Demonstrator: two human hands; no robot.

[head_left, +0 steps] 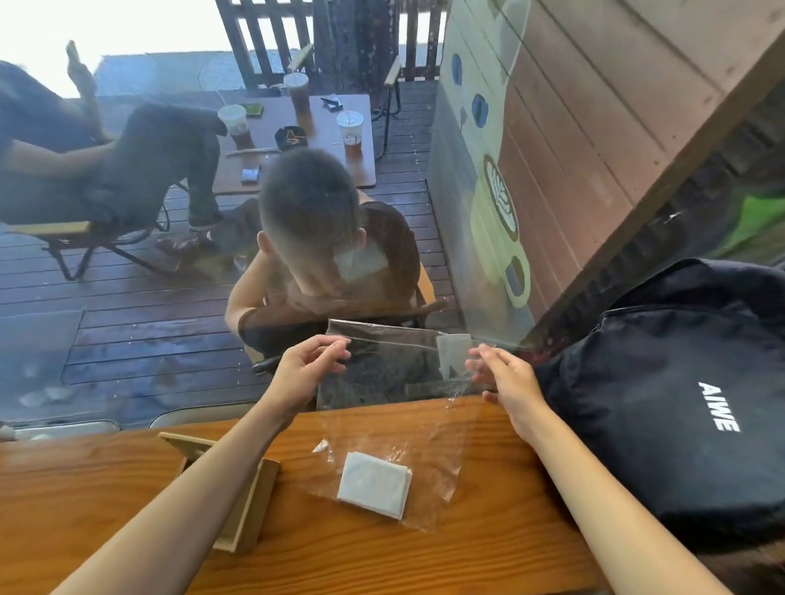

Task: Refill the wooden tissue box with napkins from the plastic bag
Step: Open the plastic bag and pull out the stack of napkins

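A clear plastic bag stands stretched up from the wooden table. A stack of white napkins lies inside its bottom end, resting on the table. My left hand pinches the bag's top edge at the left. My right hand grips the same edge at the right, near a small white tab. The wooden tissue box lies on the table left of the napkins, partly hidden under my left forearm. A loose wooden piece leans just behind it.
A black backpack fills the table's right end, close to my right arm. A glass window runs along the table's far edge. Behind the glass, people sit on a deck around an outdoor table with drinks.
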